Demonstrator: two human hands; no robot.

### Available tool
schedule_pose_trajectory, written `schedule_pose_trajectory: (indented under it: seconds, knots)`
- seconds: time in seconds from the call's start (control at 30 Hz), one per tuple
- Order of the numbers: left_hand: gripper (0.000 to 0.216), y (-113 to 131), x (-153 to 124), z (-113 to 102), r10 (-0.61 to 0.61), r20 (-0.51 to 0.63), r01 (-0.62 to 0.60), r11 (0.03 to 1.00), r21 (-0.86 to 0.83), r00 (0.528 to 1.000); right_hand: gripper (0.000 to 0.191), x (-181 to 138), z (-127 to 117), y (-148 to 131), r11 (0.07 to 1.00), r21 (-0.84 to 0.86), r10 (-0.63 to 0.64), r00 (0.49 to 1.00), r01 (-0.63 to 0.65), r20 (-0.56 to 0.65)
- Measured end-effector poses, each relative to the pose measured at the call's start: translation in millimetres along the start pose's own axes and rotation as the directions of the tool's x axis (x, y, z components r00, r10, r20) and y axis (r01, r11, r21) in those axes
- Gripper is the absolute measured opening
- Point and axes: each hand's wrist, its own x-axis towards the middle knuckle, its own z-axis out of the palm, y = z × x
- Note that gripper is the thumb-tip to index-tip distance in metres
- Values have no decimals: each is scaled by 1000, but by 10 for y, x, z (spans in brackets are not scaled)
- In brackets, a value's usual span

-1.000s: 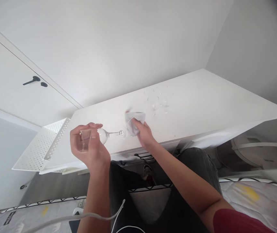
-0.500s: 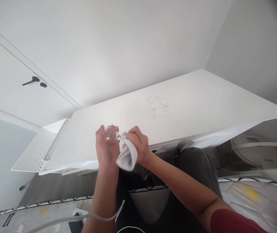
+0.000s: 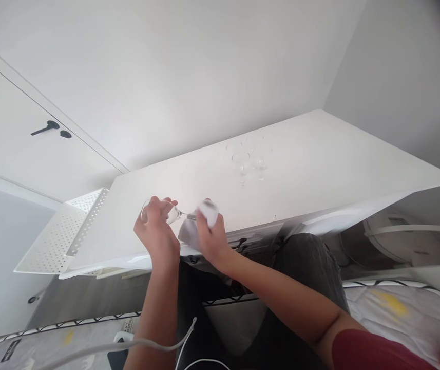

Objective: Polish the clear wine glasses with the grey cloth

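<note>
My left hand (image 3: 156,234) is closed round the bowl of a clear wine glass (image 3: 172,212), held on its side over the near edge of the white table (image 3: 320,164). My right hand (image 3: 209,239) grips a white cloth (image 3: 207,211) bunched round the glass's stem and foot. The two hands are close together, just above the table edge. Part of the glass is hidden by my fingers and the cloth.
Several clear wine glasses (image 3: 248,159) stand together at the table's far middle. A white perforated shelf (image 3: 61,236) hangs off the table's left end. A door with a black handle (image 3: 46,127) is at the left. A white cable (image 3: 158,347) crosses below my arms.
My hands came together, then shifted slightly left. The cloth moved from the foot of the glass, down below my right hand, and is now back up over the stem and foot.
</note>
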Motion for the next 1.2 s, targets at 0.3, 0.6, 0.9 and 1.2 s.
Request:
schedule_pose_trajectory:
  seconds: [0.3,0.6,0.9,1.2]
  knots:
    - [25,63,126,-47,283,376,-242,958,-152,883,24,190,61,-38,840,180,472,853,-512,221]
    - [20,114,61,18,240,82,-250,957,146,967,41,212,-319,-372,769,-489,-272,903,411,332]
    - [27,-44,52,292,60,300,-157,937,313,952,9,253,-353,-285,483,-801,41,905,353,423]
    - [36,-260,-190,674,-56,577,-17,992,121,815,11,476,-894,-480,273,-944,91,972,186,218]
